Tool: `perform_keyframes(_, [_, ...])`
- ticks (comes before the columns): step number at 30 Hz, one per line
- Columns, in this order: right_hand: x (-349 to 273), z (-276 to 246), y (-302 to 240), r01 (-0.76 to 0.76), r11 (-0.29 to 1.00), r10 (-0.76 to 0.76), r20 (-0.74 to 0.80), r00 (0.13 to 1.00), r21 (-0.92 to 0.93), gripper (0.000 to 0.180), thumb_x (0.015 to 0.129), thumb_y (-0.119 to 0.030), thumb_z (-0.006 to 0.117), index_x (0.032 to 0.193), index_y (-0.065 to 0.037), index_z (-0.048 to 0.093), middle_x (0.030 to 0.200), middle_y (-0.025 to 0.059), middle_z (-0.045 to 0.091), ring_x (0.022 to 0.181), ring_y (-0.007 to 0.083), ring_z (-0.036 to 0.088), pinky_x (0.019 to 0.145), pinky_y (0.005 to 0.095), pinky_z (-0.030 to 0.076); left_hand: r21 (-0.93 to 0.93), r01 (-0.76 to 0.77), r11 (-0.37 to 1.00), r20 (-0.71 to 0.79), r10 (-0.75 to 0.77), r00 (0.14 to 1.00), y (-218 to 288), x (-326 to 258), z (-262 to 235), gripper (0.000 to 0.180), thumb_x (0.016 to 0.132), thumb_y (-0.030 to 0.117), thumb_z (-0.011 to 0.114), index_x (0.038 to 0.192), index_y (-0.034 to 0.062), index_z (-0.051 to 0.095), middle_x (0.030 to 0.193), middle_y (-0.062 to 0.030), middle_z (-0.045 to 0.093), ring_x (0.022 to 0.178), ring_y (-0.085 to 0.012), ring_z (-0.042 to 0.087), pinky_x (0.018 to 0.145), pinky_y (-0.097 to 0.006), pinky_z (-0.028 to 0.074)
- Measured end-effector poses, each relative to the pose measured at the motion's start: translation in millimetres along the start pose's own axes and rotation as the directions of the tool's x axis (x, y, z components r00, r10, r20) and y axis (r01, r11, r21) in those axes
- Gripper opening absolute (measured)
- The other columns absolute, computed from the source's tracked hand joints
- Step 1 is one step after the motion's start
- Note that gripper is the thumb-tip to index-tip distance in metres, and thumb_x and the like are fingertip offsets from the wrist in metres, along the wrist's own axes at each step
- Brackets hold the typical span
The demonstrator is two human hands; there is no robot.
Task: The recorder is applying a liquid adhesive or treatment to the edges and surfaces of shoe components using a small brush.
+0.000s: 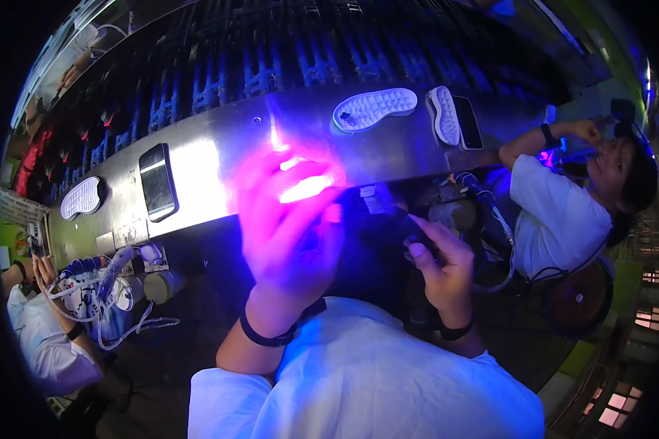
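Note:
In the middle, my left hand is raised in front of the bench edge under strong pink and violet light. Its fingers point up and to the right, but glare and blur hide whether they grip anything. My right hand is closed around the dark handle of a brush, whose pale bristles point up and left towards my left hand. On the metal bench beyond, a white shoe sole lies on its side of the bench, tread up. Another narrow white sole rests beside a phone.
A metal bench curves across the view, with a dark slatted conveyor behind it. At left lie another phone and a sole. Co-workers sit at both sides; cups and tangled white cords are at left.

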State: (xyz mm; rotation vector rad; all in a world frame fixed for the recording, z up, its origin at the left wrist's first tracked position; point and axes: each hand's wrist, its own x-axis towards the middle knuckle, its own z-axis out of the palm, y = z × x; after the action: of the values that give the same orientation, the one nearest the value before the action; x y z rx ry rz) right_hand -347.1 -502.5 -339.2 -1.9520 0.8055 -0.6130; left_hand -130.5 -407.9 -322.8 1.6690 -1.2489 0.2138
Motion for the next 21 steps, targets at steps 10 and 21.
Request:
perform_keyframes(10, [0,-6,2,-0.231,0.928,0.225,0.055,0.973,0.291,0.037,0.097,-0.008,0.064,0.133,0.001,0.062,0.094,0.0039,0.064,0.072,0.0054,0.057,0.061,0.0198,0.047,-0.154,0.166,0.974,-0.147,-0.189,0.971,-26,-5,7,0.01,0.084,0.001,0.071,0.094,0.0006,0.07,0.1,-0.0145,0.07,0.111,-0.0363,0.064,0.098,-0.047,0.049])
perform_keyframes(21, [76,-3,100,-0.26,0.953,0.29,-0.224,0.93,0.154,0.041,0.093,-0.004,0.066,0.134,-0.002,0.061,0.091,0.003,0.067,0.066,0.0068,0.058,0.057,0.023,0.047,-0.906,0.404,-0.128,0.415,-0.464,0.783,-28,-12,-8,0.026,0.101,0.015,0.059,0.112,-0.0059,0.069,0.11,-0.0145,0.069,0.108,-0.0231,0.064,0.099,-0.037,0.047])
